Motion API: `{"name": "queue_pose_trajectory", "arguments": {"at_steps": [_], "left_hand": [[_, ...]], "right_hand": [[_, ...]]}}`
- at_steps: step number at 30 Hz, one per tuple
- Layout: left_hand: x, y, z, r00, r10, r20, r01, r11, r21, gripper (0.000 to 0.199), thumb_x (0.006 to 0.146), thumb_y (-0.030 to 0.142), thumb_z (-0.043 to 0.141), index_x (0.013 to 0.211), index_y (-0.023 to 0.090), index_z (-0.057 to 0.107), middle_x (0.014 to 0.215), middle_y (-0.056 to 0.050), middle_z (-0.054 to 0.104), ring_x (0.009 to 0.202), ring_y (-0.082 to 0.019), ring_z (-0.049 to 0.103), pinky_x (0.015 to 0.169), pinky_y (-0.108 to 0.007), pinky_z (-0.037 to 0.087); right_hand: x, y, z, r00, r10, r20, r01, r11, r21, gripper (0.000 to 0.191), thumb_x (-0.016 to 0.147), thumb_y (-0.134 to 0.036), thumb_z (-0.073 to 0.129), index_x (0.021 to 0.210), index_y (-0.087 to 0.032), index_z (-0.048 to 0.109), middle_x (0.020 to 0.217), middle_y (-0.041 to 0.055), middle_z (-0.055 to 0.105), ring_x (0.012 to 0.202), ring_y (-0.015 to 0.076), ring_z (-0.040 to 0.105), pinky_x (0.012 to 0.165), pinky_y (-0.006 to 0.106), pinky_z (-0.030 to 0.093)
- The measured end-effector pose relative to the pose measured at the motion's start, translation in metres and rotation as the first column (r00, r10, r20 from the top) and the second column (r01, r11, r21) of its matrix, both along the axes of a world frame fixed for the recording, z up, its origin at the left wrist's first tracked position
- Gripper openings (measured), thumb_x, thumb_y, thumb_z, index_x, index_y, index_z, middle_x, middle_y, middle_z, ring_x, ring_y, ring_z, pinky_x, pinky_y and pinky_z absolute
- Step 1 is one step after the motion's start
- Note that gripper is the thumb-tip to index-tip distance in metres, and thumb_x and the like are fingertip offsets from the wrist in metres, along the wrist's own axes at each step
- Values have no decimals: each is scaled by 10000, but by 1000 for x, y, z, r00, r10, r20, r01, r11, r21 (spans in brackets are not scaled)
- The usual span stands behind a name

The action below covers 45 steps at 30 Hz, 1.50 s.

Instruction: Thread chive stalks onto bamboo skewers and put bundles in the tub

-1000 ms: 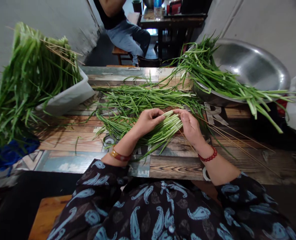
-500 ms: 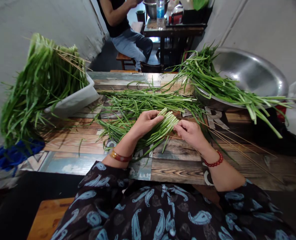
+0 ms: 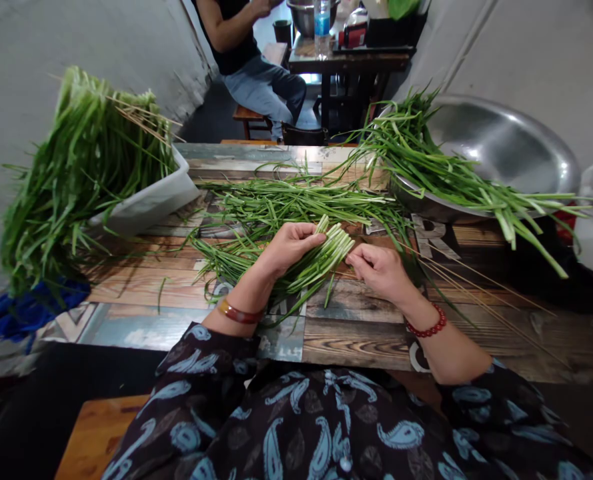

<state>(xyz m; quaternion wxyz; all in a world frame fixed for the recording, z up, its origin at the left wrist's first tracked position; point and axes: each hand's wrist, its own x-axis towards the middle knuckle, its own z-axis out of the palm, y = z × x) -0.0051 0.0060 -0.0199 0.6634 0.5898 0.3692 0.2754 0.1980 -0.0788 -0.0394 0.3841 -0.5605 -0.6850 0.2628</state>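
Observation:
My left hand [image 3: 299, 248] is closed around a bunch of garlic chives [image 3: 326, 250]; the pale cut ends stick out past the thumb to the right, and the green leaves trail left over the table. My right hand [image 3: 379, 270] sits just right of those ends, thumb and fingers pinched together. Whatever it pinches, if anything, is too small or hidden to make out. Behind both hands lies a loose spread of more chives [image 3: 296, 200]. Several thin bamboo skewers [image 3: 486, 303] lie on the table to the right of my right hand.
A white tub [image 3: 149, 200] heaped with skewered chives [image 3: 91, 153] stands at left, a blue cloth [image 3: 36, 307] beside it. At right, a steel basin [image 3: 511, 143] holds chives hanging over its rim. Beyond the plank-patterned table [image 3: 356, 337], a person [image 3: 256, 73] sits near another table.
My right hand has drawn slightly away from the cut ends, to the right and down. The bunch in my left hand has shifted a little leftward.

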Motion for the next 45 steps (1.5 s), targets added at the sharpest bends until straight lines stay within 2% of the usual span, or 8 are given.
{"name": "queue_pose_trajectory", "arguments": {"at_steps": [9, 14, 20, 29, 34, 37, 40, 45], "left_hand": [[2, 0, 1, 999, -39, -12, 38, 999, -22, 341, 728, 454, 750, 746, 120, 685, 659, -7, 645, 559, -105, 552, 545, -216, 428], [-1, 3, 3, 996, -82, 41, 83, 996, -27, 415, 731, 523, 770, 807, 129, 668, 709, -6, 648, 619, -108, 567, 602, -213, 455], [-3, 1, 2, 996, -84, -1, 84, 996, -42, 487, 768, 583, 724, 692, 124, 581, 599, 25, 528, 526, -66, 441, 511, -183, 357], [3, 1, 1, 988, -136, -69, 139, 989, 43, 463, 812, 559, 673, 670, 133, 560, 604, 32, 480, 534, -63, 390, 503, -189, 301], [12, -2, -5, 986, -113, -125, 133, 978, 162, 422, 812, 533, 673, 709, 131, 594, 626, 30, 506, 562, -74, 422, 529, -195, 327], [17, -5, -6, 952, -180, -248, 253, 918, 306, 434, 853, 507, 628, 647, 126, 605, 580, 29, 501, 561, -80, 434, 533, -199, 321], [16, -4, -6, 919, -225, -323, 347, 850, 397, 341, 876, 442, 611, 818, 128, 732, 727, -18, 685, 690, -135, 590, 645, -221, 438], [2, 14, -7, 935, 56, -351, 143, 845, 515, 315, 897, 353, 576, 1022, 133, 763, 941, -90, 768, 848, -199, 693, 759, -279, 522]], "right_hand": [[1, 0, 0, 999, -16, -32, 16, 1000, -17, 243, 893, -282, 559, 669, -202, 610, 496, -33, 591, 458, 108, 509, 516, 241, 376], [3, 1, 6, 995, 36, -95, -49, 989, -137, 245, 894, -326, 548, 699, -196, 621, 496, -28, 588, 433, 103, 500, 474, 230, 375], [5, 0, 8, 990, 54, -133, -83, 973, -218, 240, 891, -340, 562, 704, -193, 592, 543, -24, 596, 432, 93, 516, 470, 226, 398], [13, 5, -8, 901, -69, -427, -47, 966, -256, 470, 977, -590, 419, 1140, -201, 625, 794, 14, 650, 573, 113, 627, 480, 214, 459], [2, 5, -12, 958, 8, -287, -76, 971, -228, 384, 956, -513, 512, 1131, -194, 636, 707, -14, 641, 541, 122, 609, 512, 232, 452], [-3, 7, -14, 981, -20, -194, -7, 991, -136, 309, 921, -445, 569, 1056, -181, 655, 839, 26, 700, 674, 149, 648, 618, 259, 484], [-6, 8, -15, 991, -60, -124, 55, 998, -44, 247, 899, -385, 587, 1016, -183, 666, 955, 53, 732, 841, 181, 675, 752, 281, 498], [-8, 9, -15, 993, -107, -53, 106, 994, -31, 207, 869, -317, 576, 989, -187, 684, 911, 51, 740, 805, 183, 669, 762, 282, 493]]}}
